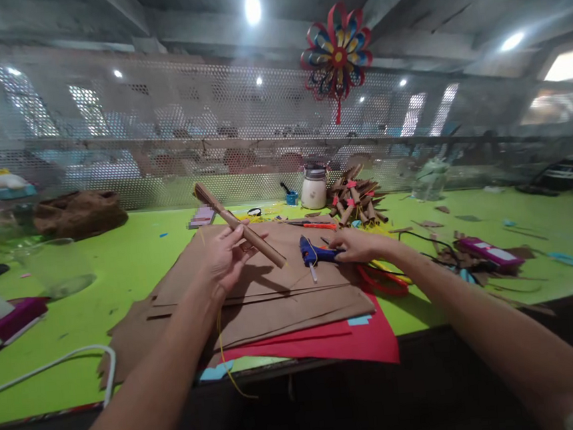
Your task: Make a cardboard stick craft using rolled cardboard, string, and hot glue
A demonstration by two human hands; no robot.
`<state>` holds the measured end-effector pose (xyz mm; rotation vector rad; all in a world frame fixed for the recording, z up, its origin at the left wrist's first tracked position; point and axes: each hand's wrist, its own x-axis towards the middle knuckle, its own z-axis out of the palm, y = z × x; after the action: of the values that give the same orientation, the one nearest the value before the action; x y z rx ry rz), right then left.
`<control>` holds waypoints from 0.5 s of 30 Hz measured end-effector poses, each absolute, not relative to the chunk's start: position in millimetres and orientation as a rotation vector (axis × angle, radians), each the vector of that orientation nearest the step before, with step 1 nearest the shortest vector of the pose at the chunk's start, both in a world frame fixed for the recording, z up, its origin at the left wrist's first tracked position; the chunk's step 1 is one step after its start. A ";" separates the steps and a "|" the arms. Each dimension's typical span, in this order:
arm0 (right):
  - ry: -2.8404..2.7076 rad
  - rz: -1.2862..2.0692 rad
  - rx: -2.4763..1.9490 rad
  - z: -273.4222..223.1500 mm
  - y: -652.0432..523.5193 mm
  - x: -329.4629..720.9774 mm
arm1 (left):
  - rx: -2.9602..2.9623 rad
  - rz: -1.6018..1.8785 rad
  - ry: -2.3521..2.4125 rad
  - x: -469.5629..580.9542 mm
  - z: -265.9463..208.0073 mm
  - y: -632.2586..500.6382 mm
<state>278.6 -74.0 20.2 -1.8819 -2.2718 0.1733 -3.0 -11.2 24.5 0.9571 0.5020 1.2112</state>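
Note:
A rolled brown paper tube [240, 226] is held tilted over the paper stack by my left hand [224, 254], its thumb and fingers closed around the middle. A thin yellow string [221, 334] hangs down past my left wrist. To the right, my right hand [354, 244] is closed on the handle of a blue glue gun [314, 253], whose white-tipped nozzle end lies low over the paper. Beneath both hands lie stacked sheets of brown kraft paper [275, 316], with red paper [378, 341] showing under their front edge.
Orange-handled scissors [320, 225] lie behind the glue gun. A pile of small brown paper rolls [358, 199] and a white jar [314, 189] stand farther back. Purple power strips [490, 252] sit at both sides, with a white cable [78, 354] at left and a clear cup [65, 268].

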 end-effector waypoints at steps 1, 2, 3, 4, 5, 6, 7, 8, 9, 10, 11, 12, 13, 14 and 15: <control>-2.325 0.120 -1.924 15.1 -75.1 275.7 | 0.954 1.247 0.488 -4.2 26.0 -10.5; -2.356 0.061 -1.947 9.6 -75.4 271.7 | 0.949 1.288 0.477 -5.2 27.1 -9.5; -2.363 0.002 -1.953 4.2 -75.2 267.1 | 0.943 1.328 0.475 -6.2 27.7 -8.4; -2.337 -0.050 -1.954 -0.6 -74.7 262.8 | 0.933 1.358 0.484 -7.1 27.8 -7.0; -2.294 -0.076 -1.955 -4.4 -74.0 259.2 | 0.920 1.377 0.502 -7.9 27.5 -5.4; -2.240 -0.077 -1.958 -6.9 -73.5 256.5 | 0.903 1.386 0.525 -9.0 27.0 -3.7; -2.184 -0.061 -1.955 -8.1 -73.2 255.1 | 0.883 1.391 0.541 -10.3 26.4 -1.9; -2.136 -0.037 -1.937 -8.1 -73.2 254.6 | 0.855 1.406 0.548 -11.9 26.0 0.0; -2.092 -0.018 -1.913 -7.2 -73.5 255.1 | 0.819 1.434 0.540 -14.0 25.9 1.9; -2.052 -0.002 -1.885 -5.6 -73.9 256.1 | 0.777 1.470 0.524 -16.5 26.4 3.7; -2.016 0.013 -1.858 -3.7 -74.3 257.3 | 0.735 1.509 0.503 -19.2 27.2 5.4; -1.977 0.040 -1.837 -2.0 -74.7 258.4 | 0.695 1.540 0.484 -22.1 28.4 6.8; -1.930 0.085 -1.822 -0.8 -74.7 259.1 | 0.662 1.559 0.468 -25.0 29.9 8.0; -1.872 0.146 -1.810 -0.1 -74.5 259.3 | 0.639 1.563 0.456 -27.8 31.6 8.7; -1.807 0.215 -1.793 -0.2 -74.0 258.9 | 0.628 1.554 0.444 -30.3 33.5 8.9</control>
<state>258.9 -74.0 -0.2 -1.7931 -1.8073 0.2151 -30.3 8.9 33.5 0.6278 0.4438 1.5540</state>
